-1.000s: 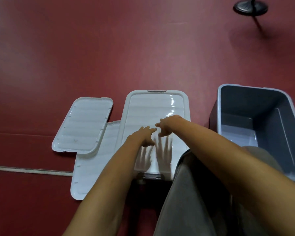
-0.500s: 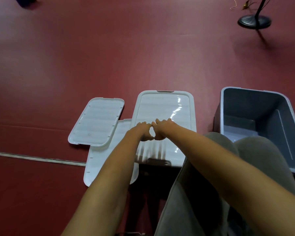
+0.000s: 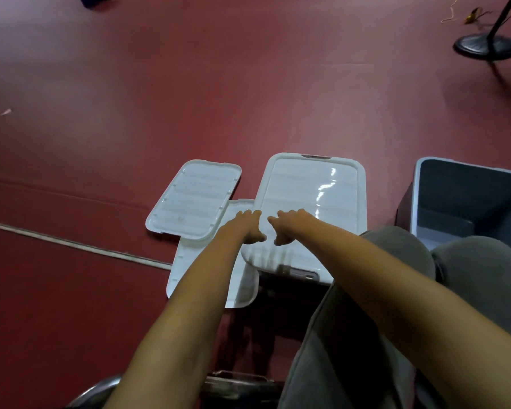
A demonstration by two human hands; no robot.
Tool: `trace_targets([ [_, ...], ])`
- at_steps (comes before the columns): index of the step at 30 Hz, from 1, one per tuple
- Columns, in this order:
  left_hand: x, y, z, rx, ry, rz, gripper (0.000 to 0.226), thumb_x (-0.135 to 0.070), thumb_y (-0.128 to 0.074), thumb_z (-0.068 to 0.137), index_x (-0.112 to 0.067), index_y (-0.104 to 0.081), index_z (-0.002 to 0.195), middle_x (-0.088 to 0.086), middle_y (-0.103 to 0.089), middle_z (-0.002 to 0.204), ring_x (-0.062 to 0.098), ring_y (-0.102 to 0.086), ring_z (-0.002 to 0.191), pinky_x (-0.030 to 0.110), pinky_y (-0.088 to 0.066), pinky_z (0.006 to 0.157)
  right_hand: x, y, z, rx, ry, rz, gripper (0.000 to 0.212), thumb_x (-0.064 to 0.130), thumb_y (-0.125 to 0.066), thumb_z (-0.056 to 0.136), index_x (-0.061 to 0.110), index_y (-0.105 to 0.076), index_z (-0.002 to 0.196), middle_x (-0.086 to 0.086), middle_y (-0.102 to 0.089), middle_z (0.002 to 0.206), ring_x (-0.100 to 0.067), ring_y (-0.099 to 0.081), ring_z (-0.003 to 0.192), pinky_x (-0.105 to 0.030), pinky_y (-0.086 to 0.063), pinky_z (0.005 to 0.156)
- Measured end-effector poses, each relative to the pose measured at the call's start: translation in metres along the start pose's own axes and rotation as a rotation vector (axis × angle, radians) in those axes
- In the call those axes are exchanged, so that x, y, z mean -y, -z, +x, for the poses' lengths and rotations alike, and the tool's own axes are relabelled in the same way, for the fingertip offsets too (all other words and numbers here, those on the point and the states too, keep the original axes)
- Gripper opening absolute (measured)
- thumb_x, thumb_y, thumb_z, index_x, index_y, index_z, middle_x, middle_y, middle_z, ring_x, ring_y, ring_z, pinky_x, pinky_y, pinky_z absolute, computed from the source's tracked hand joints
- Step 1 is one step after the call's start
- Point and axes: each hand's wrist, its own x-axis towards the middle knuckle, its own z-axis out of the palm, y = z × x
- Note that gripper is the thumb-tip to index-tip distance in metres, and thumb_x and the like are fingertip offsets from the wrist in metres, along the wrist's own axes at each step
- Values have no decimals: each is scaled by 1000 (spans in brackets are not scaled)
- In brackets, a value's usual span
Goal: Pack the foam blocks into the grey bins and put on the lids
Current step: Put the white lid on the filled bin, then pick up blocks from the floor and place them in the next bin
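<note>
1. Position of the hands. The left grip [image 3: 247, 228] and the right grip [image 3: 289, 227] lie side by side, just apart, over the near half of the fitted lid [image 3: 313, 187]. Both forearms reach forward from the bottom of the view. The knuckles face away from the camera and the fingers bend down out of sight beneath them. It cannot be told whether either grip is clenched or released, nor whether it touches the lid surface.

2. Closed bin. The fitted lid is white and ribbed, and it sits flat on a bin directly in front of the person. A latch [image 3: 300, 273] shows at the near edge of this bin.

3. Open bin. A grey bin [image 3: 416, 190] stands on the floor to the right of the closed bin, near it but apart. It has no lid on it, and its interior faces up.

4. Loose lids. Two more white lids lie on the red floor [image 3: 248, 84] to the left. The far loose lid [image 3: 194, 199] is tilted and overlaps the far end of the near loose lid [image 3: 186, 273]. The near loose lid lies just beside the closed bin.

5. Surroundings. Grey trousers [image 3: 396, 249] cover the person's knees at lower right. A black round stand base [image 3: 486, 47] rests on the floor at upper right.
</note>
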Motion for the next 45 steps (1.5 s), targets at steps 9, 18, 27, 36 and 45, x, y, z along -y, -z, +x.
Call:
trace_targets([
  [9, 53, -18, -4, 38, 73, -67, 89, -32, -69, 86, -18, -19, 158, 8, -27, 161, 31, -25, 148, 50, -33, 115, 78, -7, 26, -25, 157, -57, 65, 43, -57, 93, 27, -33, 150, -6, -38, 148, -31, -45, 130, -46, -33, 107],
  [18, 76, -42, 8, 82, 131, -87, 88, -43, -66, 91, -18, -16, 159, 11, -23, 164, 32, -27, 148, 47, -32, 117, 68, -32, 50, -6, 160, -96, 74, 47, -57, 93, 25, -22, 155, -10, -15, 163, -38, -22, 146, -56, -20, 116],
  [27, 33, -26, 15, 76, 66, -71, 82, -37, -65, 90, -26, -21, 158, 8, -29, 160, 31, -28, 146, 53, -36, 113, 44, -22, 39, 9, 93, -73, 69, 46, -52, 95, 27, -24, 154, -8, -21, 161, -35, -32, 139, -54, -25, 114],
  [36, -78, 51, 7, 8, -150, -14, 76, -25, -67, 87, -29, -30, 154, 10, -45, 148, 32, -45, 133, 51, -44, 105, -30, 24, -39, -42, -156, -53, 61, 45, -56, 93, 33, -36, 150, -3, -25, 159, -31, -34, 137, -50, -25, 114],
  [45, -214, 112, 1, -113, -405, 158, 78, -36, -69, 78, -35, -36, 149, 5, -49, 147, 31, -48, 132, 53, -43, 106, -129, 63, -149, -114, -465, 144, 60, 40, -62, 95, 21, -41, 148, -4, -36, 153, -31, -34, 138, -45, -26, 113],
])
